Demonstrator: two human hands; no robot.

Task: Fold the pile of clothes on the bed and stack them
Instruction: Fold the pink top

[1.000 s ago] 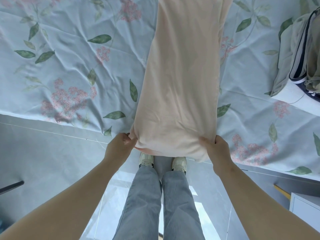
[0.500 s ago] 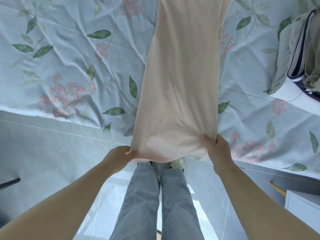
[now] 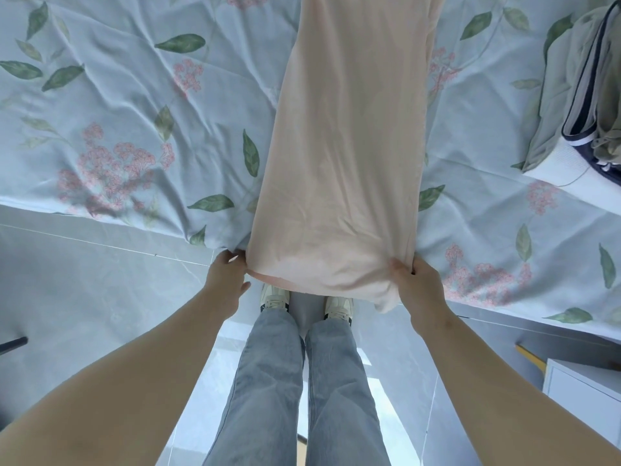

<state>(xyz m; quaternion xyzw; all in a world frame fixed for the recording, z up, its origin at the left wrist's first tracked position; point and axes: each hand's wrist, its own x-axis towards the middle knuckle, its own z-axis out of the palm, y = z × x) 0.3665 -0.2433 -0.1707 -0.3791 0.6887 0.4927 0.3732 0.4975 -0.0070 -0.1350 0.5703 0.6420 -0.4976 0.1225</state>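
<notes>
a long peach garment point(image 3: 346, 156) lies down the middle of the floral bedsheet point(image 3: 127, 105), its near end hanging past the sheet's edge. left hand point(image 3: 226, 275) and right hand point(image 3: 420, 284) each pinch a near corner. unfolded clothes point(image 3: 584, 92) sit on the sheet's far right.

Here's the peach garment point(image 3: 346, 163), folded into one long, smooth strip running from 12 o'clock down the bed point(image 3: 134, 112) to 6 o'clock. Its near end hangs past the bed's edge, a corner gripped in each hand. Over at 2 o'clock sits the pile of clothes point(image 3: 578, 95), rumpled sage green and navy-trimmed pieces.
</notes>
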